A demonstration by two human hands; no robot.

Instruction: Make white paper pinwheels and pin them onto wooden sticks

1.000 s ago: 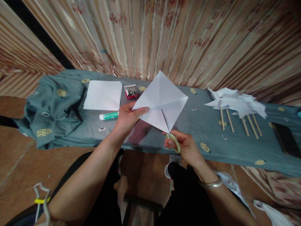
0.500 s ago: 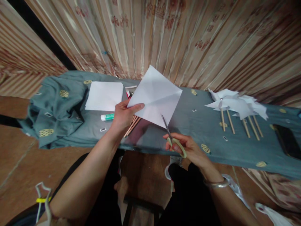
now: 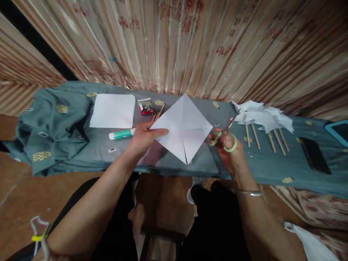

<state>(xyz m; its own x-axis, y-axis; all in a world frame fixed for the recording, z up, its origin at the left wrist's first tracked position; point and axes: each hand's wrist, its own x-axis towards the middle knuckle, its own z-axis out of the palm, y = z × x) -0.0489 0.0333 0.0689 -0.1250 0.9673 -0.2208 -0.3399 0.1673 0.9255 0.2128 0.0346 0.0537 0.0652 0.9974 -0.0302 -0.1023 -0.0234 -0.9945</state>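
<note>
A square white sheet of paper (image 3: 181,127) is turned like a diamond, its left corner pinched in my left hand (image 3: 148,136). Fold creases cross its middle, and a slit runs up from its bottom corner. My right hand (image 3: 228,148) grips a pair of scissors (image 3: 230,123) by pale green handles, blades pointing up and a little apart. The scissors are to the right of the paper; my right fingers are close to its right corner. Partly behind the paper and my left hand lie several thin wooden sticks (image 3: 158,113).
A stack of white paper (image 3: 112,110), a glue stick (image 3: 121,134) and a small red box of metal pins (image 3: 146,107) lie left on the cloth-covered table (image 3: 201,170). Several paper pinwheels (image 3: 252,112) on sticks, a black phone (image 3: 314,155) and a blue-edged device (image 3: 338,130) are right.
The scissors have left the paper's lower edge and moved right, turning upward. The bottom corner now has a slit. The paper has come lower, uncovering the pin box.
</note>
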